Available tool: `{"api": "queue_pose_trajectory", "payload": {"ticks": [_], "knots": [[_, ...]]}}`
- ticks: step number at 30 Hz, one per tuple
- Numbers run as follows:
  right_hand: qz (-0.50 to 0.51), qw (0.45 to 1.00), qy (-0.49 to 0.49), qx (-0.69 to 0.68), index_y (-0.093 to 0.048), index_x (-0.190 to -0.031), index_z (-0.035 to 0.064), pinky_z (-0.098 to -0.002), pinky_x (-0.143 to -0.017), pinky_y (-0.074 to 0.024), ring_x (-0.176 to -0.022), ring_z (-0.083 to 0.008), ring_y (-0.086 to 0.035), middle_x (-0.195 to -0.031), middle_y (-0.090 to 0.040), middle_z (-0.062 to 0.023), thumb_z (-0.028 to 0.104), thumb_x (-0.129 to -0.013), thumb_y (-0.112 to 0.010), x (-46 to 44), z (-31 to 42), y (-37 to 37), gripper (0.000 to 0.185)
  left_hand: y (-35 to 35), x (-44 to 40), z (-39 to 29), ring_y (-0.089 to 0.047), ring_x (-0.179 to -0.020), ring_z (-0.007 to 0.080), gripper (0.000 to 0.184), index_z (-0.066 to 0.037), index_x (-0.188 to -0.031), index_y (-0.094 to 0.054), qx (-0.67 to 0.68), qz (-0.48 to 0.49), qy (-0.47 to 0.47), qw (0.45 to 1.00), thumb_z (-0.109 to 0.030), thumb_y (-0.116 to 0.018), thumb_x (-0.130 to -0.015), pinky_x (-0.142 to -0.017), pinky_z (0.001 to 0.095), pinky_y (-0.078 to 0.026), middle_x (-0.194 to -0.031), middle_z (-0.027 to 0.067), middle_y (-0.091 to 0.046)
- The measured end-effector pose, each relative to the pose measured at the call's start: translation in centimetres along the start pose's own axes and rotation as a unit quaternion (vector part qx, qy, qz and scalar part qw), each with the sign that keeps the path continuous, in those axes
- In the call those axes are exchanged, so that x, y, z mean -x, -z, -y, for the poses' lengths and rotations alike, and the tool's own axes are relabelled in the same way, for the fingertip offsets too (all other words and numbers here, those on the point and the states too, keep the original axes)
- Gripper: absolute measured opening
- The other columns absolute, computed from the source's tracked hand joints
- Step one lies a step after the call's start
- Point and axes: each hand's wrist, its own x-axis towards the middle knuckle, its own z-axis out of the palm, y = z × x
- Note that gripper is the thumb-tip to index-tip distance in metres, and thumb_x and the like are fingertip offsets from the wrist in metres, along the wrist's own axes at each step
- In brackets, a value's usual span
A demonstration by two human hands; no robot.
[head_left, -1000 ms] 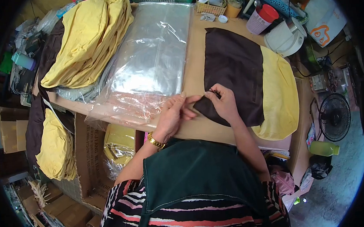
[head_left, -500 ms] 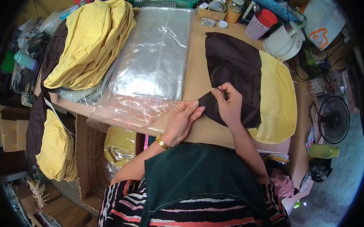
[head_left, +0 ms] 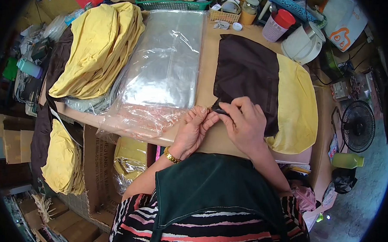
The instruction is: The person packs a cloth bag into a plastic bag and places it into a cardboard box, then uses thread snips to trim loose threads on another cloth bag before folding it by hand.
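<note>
A dark brown and yellow cloth piece lies flat on the table in front of me, its brown part to the left and its yellow part to the right. Its lower brown edge is bunched up between my hands. Thumb and fingers of my left hand pinch the tip of this edge. My right hand is closed on the brown edge just beside it, back of the hand upward. A narrow dark shape shows under the right fingers; whether it is folded cloth or a small tool I cannot tell.
Clear plastic bags lie left of the cloth. Beyond them is a stack of yellow and brown cloth pieces, with more hanging off the table edge. A white kettle, a cup and baskets stand at the back right. A black fan is at the right.
My right hand has moved left and down, close to my left hand. The lower brown corner, spread between the hands before, is now gathered up. My left hand has barely moved.
</note>
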Motion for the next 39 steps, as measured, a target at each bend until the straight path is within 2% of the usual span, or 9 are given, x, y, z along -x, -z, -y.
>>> {"api": "queue_pose_trajectory", "payload": {"ticks": [3,24,30,32,33,36,37,38,39], "knots": [[-0.014,0.994,0.088,0.066,-0.066,-0.093,0.0088,-0.031,-0.058,-0.0338,-0.066,-0.0147,-0.052,-0.08,-0.052,0.0006,0.012,-0.071,-0.069,0.2,0.4,0.0,0.022,0.3,0.0,0.2,-0.063,-0.089,0.0147,0.01,0.001,-0.094,-0.052,-0.018,0.008,-0.005,1.0,-0.008,-0.052,-0.097,-0.087,0.0291,-0.056,-0.095,0.0058,-0.056],[-0.03,0.988,0.117,0.094,-0.065,-0.088,0.0075,-0.0302,-0.054,-0.0318,-0.06,-0.0142,-0.049,-0.078,-0.052,-0.0001,0.01,-0.072,-0.066,0.6,0.7,-0.3,0.016,0.1,0.4,0.4,-0.062,-0.087,0.0137,0.013,-0.001,-0.094,-0.05,-0.053,0.018,-0.016,0.998,-0.014,-0.051,-0.099,-0.087,0.0277,-0.054,-0.09,0.0073,-0.058],[-0.036,0.998,0.004,-0.053,-0.066,-0.092,0.0084,-0.0322,-0.057,-0.0427,-0.067,-0.0206,-0.057,-0.078,-0.054,-0.0036,0.006,-0.07,-0.073,0.7,-0.1,-0.7,0.023,-0.8,1.3,-0.3,-0.06,-0.088,0.015,0.018,0.0,-0.101,-0.052,-0.145,-0.006,-0.028,0.989,-0.018,-0.048,-0.1,-0.091,0.03,-0.051,-0.102,0.0091,-0.06],[0.0,0.995,-0.08,-0.058,-0.063,-0.1,0.0083,-0.0359,-0.063,-0.0488,-0.073,-0.026,-0.06,-0.09,-0.053,-0.0088,0.014,-0.069,-0.078,1.3,-0.7,-0.4,0.035,0.6,1.2,-2.9,-0.059,-0.103,0.0175,0.021,0.0,-0.112,-0.059,-0.236,-0.051,-0.123,0.962,-0.014,-0.049,-0.099,-0.095,0.034,-0.047,-0.109,0.0082,-0.063],[0.032,0.993,-0.101,-0.047,-0.06,-0.105,0.0089,-0.0369,-0.064,-0.0496,-0.075,-0.0276,-0.06,-0.094,-0.052,-0.0091,0.017,-0.068,-0.079,1.8,-1.0,-0.5,0.043,0.8,1.5,-4.1,-0.054,-0.11,0.0157,0.027,-0.002,-0.115,-0.06,-0.336,-0.141,-0.221,0.905,-0.017,-0.045,-0.1,-0.1,0.0336,-0.04,-0.115,0.008,-0.061],[0.13,0.98,-0.137,-0.058,-0.054,-0.116,0.0106,-0.0409,-0.068,-0.051,-0.082,-0.0318,-0.062,-0.103,-0.051,-0.0093,0.026,-0.068,-0.081,3.9,-2.1,-1.8,0.058,0.9,1.0,-8.7,-0.043,-0.125,0.0183,0.036,-0.002,-0.123,-0.051,-0.426,-0.144,-0.425,0.785,0.0,-0.06,-0.088,-0.106,0.0325,-0.029,-0.138,0.0105,-0.047],[0.165,0.974,-0.148,-0.049,-0.054,-0.109,0.0099,-0.0422,-0.07,-0.0504,-0.084,-0.0323,-0.062,-0.102,-0.053,-0.0097,0.027,-0.07,-0.08,4.5,-2.6,-2.6,0.05,-0.5,1.5,-9.6,-0.034,-0.132,0.018,0.041,-0.001,-0.122,-0.048,-0.459,-0.165,-0.411,0.77,0.004,-0.063,-0.084,-0.106,0.0332,-0.029,-0.146,0.0128,-0.035],[0.217,0.962,-0.151,-0.076,-0.053,-0.104,0.0084,-0.043,-0.071,-0.05,-0.085,-0.0326,-0.062,-0.099,-0.057,-0.0104,0.025,-0.074,-0.077,5.7,-3.7,-3.9,0.042,0.3,1.3,-9.9,-0.048,-0.119,0.0166,0.03,-0.001,-0.114,-0.054,-0.455,-0.12,-0.413,0.779,-0.001,-0.063,-0.086,-0.098,0.0295,-0.039,-0.128,0.0124,-0.053],[0.2,0.965,-0.151,-0.073,-0.053,-0.102,0.0068,-0.0421,-0.07,-0.0497,-0.085,-0.0331,-0.062,-0.096,-0.059,-0.0111,0.023,-0.076,-0.075,6.7,-4.4,-5.3,0.038,0.4,1.6,-10.3,-0.054,-0.108,0.0163,0.021,-0.001,-0.109,-0.057,-0.513,-0.077,-0.291,0.804,-0.006,-0.061,-0.089,-0.091,0.0289,-0.043,-0.115,0.0106,-0.059]]}}
